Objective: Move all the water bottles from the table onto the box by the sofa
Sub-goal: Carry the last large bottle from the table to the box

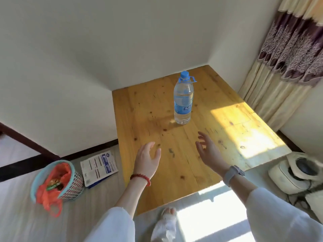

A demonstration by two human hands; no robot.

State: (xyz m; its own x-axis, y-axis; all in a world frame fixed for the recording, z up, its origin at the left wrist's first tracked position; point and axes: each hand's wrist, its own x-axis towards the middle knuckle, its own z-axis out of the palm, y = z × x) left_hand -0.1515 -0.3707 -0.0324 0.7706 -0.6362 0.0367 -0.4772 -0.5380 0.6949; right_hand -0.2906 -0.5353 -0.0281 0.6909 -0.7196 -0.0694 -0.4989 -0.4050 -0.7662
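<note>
The clear plastic water bottle with a blue cap and label [182, 100] stands upright mid-way along the yellow pine table [236, 130], straight ahead of both empty, spread-fingered hands, the right hand [208, 151] looking slightly nearer than the left hand [147, 159].

A mesh wastebasket [57, 182] lined with an orange bag is seen on the floor, well left of the hands. A printed packet [99, 167] lies just beside it. A patterned curtain [295, 49] hangs far right, above a white appliance [293, 173] on the floor.
</note>
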